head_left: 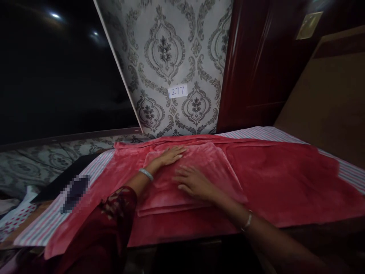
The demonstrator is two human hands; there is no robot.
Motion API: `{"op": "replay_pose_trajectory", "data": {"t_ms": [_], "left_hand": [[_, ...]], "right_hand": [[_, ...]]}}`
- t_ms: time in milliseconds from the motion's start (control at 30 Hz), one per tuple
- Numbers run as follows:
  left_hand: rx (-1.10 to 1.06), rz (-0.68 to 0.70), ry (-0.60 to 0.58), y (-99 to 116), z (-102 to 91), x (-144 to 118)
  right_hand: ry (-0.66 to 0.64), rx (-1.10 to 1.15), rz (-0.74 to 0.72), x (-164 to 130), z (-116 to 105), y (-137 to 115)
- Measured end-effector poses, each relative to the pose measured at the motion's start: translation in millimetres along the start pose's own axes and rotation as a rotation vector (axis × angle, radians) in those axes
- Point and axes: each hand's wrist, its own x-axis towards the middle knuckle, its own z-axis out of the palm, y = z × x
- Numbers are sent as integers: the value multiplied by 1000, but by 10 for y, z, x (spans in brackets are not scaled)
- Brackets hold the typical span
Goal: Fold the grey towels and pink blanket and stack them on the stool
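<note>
A red plush garment (285,179) lies spread across the table, its right part stretching toward the right edge. On top of it, in the middle, sits a squarish folded section (213,160) of the same plush cloth. My left hand (172,155) rests flat on the far part of this section, fingers stretched out to the right. Nearer to me, my right hand (194,182) is over the same section with its fingers extended and slightly blurred. Neither hand grips anything. Whether the right palm presses on the cloth is hard to make out.
A striped cloth (256,132) covers the table beneath. A pixelated dark object (76,193) lies at the left. A large black screen (57,76) stands behind on the left, a brown panel (327,99) on the right. The wallpaper bears a paper label (178,91) reading 277.
</note>
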Motion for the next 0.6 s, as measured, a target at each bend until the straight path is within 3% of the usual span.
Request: {"op": "replay_pose_trajectory", "data": {"t_ms": [100,233,600], "left_hand": [[111,-82,29,-30,206,-39],[118,-69,89,-40,400,-23],[75,-60,112,-119,525,-38]], "right_hand": [[-114,20,-108,155,225,-75],[-156,24,-87,66,472,-52],[-169,20,-101,63,541,-61]]}}
